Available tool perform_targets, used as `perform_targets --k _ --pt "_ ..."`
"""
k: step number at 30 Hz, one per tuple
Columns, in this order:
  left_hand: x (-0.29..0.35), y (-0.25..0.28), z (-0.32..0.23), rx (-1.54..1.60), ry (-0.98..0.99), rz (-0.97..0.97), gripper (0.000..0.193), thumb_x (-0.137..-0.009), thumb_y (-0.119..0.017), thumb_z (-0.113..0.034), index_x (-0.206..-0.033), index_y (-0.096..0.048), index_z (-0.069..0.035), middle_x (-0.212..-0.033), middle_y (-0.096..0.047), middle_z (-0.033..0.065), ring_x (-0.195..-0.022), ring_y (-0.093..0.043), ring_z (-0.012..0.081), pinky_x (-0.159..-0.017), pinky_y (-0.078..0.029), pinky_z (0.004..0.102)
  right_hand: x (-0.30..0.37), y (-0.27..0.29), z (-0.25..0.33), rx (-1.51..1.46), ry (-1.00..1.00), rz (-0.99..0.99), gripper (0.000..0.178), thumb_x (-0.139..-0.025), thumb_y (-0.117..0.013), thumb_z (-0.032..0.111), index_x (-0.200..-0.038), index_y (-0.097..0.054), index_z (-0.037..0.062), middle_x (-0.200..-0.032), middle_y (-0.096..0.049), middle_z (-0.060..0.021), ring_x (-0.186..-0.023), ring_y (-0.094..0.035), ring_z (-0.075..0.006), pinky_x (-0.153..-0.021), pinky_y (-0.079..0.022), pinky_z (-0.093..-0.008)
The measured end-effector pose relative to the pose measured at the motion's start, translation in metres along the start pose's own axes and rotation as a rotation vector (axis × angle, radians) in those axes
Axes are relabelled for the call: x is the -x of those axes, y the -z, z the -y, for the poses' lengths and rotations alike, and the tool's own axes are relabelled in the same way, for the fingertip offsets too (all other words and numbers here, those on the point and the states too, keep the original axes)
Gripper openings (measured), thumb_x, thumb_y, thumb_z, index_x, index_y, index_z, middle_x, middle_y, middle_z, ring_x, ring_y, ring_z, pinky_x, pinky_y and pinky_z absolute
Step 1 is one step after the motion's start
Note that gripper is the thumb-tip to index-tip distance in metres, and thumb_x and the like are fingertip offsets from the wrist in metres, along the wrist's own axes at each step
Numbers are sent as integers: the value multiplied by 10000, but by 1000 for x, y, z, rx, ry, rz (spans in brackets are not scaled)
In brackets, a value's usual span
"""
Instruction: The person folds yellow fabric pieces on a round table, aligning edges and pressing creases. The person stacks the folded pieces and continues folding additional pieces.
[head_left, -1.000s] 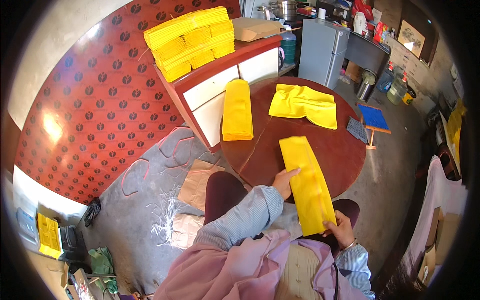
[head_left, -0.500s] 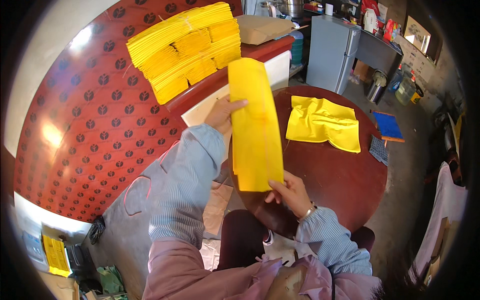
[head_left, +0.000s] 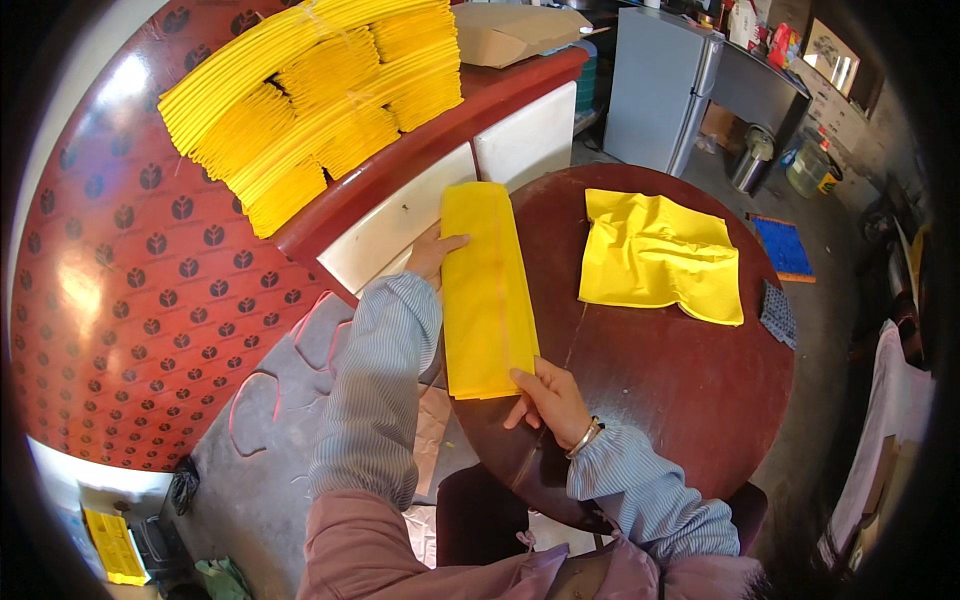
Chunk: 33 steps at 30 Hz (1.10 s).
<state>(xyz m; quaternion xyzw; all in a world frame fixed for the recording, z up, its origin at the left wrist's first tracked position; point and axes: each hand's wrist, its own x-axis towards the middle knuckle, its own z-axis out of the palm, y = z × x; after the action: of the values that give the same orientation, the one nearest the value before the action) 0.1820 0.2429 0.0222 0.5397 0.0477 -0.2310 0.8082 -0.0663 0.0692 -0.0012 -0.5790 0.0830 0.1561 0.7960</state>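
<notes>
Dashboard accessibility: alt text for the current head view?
A person's left hand and right hand hold a long folded yellow sheet over a round red-brown table; a creased yellow piece lies to the right. Yellow bundles top a cabinet beyond.

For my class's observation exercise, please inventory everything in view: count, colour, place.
Round glossy table: one, dark red, centre
Long folded sheeting: one, yellow, over table's left side
Creased rectangular sheet: one, yellow, on table
Patterned flat piece: one, grey, table's right edge
Long cabinet: one, red and white, beyond table's left
Tied sheet bundles: several, yellow, stacked on cabinet
Flat cardboard piece: one, brown, on cabinet
Boxy refrigerator: one, grey, back
Flat rectangular top: one, blue, right of table
Large patterned panel: one, red, left
Small background goods: several, mixed colours, upper right
Bare left hand: one, holding sheeting's left edge
Bare right hand: one, at sheeting's near corner
Gathered sleeves: two, blue-and-white striped, forearms
</notes>
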Motion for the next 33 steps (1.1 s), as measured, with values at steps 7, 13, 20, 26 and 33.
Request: perform_targets --k 7,13,20,26,33 --pt "-15 5 0 -739 -370 -339 613 -970 -756 -78 -1524 -506 5 -1522 -593 204 -1310 -644 386 -1168 -507 409 4 -1 0 -13 -3 -28 339 -1127 -572 235 -1341 -615 -25 -1206 -740 -126 -649 -772 -207 -451 -438 -216" --pt "-42 0 6 -1416 -662 141 780 -1068 -632 -403 -1693 -307 -70 -1747 -300 226 -1644 -205 401 -1340 -190 491 2 1 -5 13 30 -15 345 -1130 -572 256 -1324 -620 -26 -1254 -737 -140 -659 -776 -207 -455 -443 -215" --pt "-47 -12 35 -1766 -489 14 886 -1072 -414 -690 -1719 -265 -104 -1796 -197 185 -1673 -137 355 -1337 -140 554 11 0 -15 2 -5 -32 375 -1160 -506 303 -1252 -643 -33 -1045 -813 -135 -609 -748 -176 -456 -428 -203" --pt "-51 -18 40 -1903 -441 -51 914 -1057 -390 -739 -1729 -246 -136 -1808 -179 149 -1680 -121 323 -1337 -131 566 21 -2 -26 -39 -67 -44 448 -1183 -423 356 -1156 -650 -29 -937 -815 -149 -564 -718 -169 -453 -416 -211" --pt "-46 -21 37 -1884 -435 -83 897 -1056 -395 -739 -1738 -229 -182 -1814 -167 126 -1684 -106 299 -1331 -98 610 27 -1 -28 -100 -88 -44 435 -1188 -414 345 -1049 -670 21 -754 -746 -90 -519 -667 -144 -443 -401 -219"
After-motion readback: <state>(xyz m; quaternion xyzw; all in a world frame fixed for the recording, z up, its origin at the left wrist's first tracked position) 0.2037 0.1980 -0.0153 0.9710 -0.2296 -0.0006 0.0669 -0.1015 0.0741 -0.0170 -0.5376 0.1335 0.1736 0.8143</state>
